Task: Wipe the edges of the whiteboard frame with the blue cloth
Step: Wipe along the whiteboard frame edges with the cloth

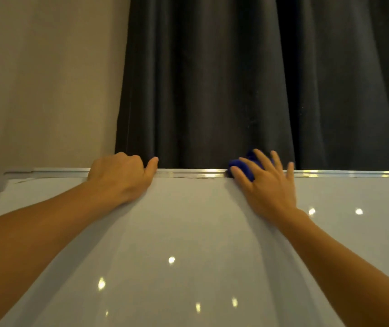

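Head view: the left hand (120, 177) is curled over the top edge of the whiteboard frame (188, 173) at about 10 o'clock, gripping it. The right hand (267, 182), fingers spread, presses the blue cloth (241, 166) onto the same edge at about 1 o'clock. A dark curtain (236, 79) hangs behind at 12 o'clock.

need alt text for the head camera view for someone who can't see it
A person's right hand presses a blue cloth onto the metal top edge of a whiteboard frame, while the left hand grips that edge further left. Behind the board hang a dark curtain and a beige wall.
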Action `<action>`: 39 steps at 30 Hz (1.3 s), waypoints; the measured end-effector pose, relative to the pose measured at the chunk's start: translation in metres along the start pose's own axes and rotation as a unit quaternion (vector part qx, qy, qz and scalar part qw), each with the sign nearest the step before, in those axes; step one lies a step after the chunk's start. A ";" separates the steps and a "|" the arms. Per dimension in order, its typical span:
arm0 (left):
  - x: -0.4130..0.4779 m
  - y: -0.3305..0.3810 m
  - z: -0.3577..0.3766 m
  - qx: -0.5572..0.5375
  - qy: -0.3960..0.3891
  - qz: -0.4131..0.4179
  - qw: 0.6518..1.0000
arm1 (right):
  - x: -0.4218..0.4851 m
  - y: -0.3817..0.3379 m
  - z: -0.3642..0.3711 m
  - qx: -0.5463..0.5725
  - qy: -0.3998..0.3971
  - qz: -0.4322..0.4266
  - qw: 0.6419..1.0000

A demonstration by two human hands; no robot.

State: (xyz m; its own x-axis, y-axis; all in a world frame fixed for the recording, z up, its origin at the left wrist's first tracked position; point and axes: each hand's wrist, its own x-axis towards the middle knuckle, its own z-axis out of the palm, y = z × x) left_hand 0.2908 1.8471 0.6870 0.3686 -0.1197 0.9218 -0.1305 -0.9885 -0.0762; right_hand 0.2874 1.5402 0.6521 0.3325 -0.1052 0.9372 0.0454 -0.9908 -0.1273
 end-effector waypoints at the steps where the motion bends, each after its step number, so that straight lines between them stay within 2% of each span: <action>1: 0.001 0.005 0.001 0.010 0.010 0.007 1.000 | 0.002 0.031 -0.008 -0.001 -0.021 0.059 0.998; 3: 0.004 0.015 0.003 0.029 0.024 0.007 0.999 | 0.003 0.059 -0.014 0.032 -0.063 0.123 0.990; 4: 0.006 0.020 0.006 0.036 0.024 -0.003 0.999 | 0.002 0.054 -0.010 0.035 -0.074 0.103 0.991; 7: 0.015 0.045 0.015 0.031 0.007 -0.012 0.999 | -0.014 -0.007 0.007 0.063 -0.052 -0.052 0.995; 10: 0.027 0.097 0.020 0.010 0.001 0.032 0.999 | -0.033 -0.044 0.014 0.098 -0.028 -0.116 0.988; 12: 0.034 0.118 0.018 0.028 -0.009 0.060 0.998 | -0.030 -0.022 0.010 0.072 -0.025 -0.129 0.989; 14: 0.037 0.123 0.019 0.042 -0.033 0.070 0.996 | -0.022 0.033 0.004 0.057 -0.008 -0.085 0.995; 18: 0.037 0.144 0.020 0.016 -0.045 0.039 0.998 | -0.002 0.164 -0.017 0.076 -0.008 0.125 0.989; 20: 0.043 0.182 0.021 0.013 -0.051 0.036 0.998 | 0.004 0.185 -0.015 0.109 -0.017 0.154 0.982; 21: 0.048 0.208 0.022 -0.003 -0.059 0.035 0.998 | 0.004 0.180 -0.009 0.109 -0.008 0.121 0.987; 23: 0.060 0.272 0.025 -0.018 -0.076 0.048 0.996 | -0.001 0.166 0.005 0.095 0.021 -0.008 0.995; 25: 0.071 0.329 0.029 -0.006 -0.081 0.047 0.996 | -0.005 0.172 0.013 0.092 0.021 -0.121 0.988; 28: 0.082 0.382 0.037 -0.032 -0.087 0.010 0.996 | 0.018 0.261 0.005 0.074 0.011 -0.163 0.984; 30: 0.084 0.402 0.045 -0.024 -0.089 0.007 0.996 | 0.040 0.350 0.002 0.046 0.027 -0.097 0.994; 33: 0.086 0.433 0.054 -0.038 -0.092 -0.013 0.995 | 0.063 0.472 -0.011 0.100 0.014 0.119 0.988; 34: 0.089 0.449 0.058 -0.049 -0.089 -0.014 0.995 | 0.066 0.491 -0.013 0.122 0.005 0.157 0.980; 35: 0.093 0.467 0.061 -0.056 -0.089 -0.011 0.994 | 0.066 0.494 -0.012 0.121 0.003 0.153 0.981; 37: 0.101 0.517 0.066 -0.060 -0.098 0.008 0.993 | 0.055 0.476 -0.002 0.110 0.006 0.040 0.993; 39: 0.114 0.574 0.069 -0.074 -0.109 0.028 0.991 | 0.040 0.453 0.008 0.122 0.004 -0.088 0.989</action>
State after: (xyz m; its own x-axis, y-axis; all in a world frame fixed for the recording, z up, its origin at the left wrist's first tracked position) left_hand 0.3214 1.2599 0.7217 0.5444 -0.2065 0.8130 -0.2840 -0.9574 -0.0530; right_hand 0.3287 1.0874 0.6294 0.2913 0.0647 0.9544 0.3271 -0.9443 -0.0358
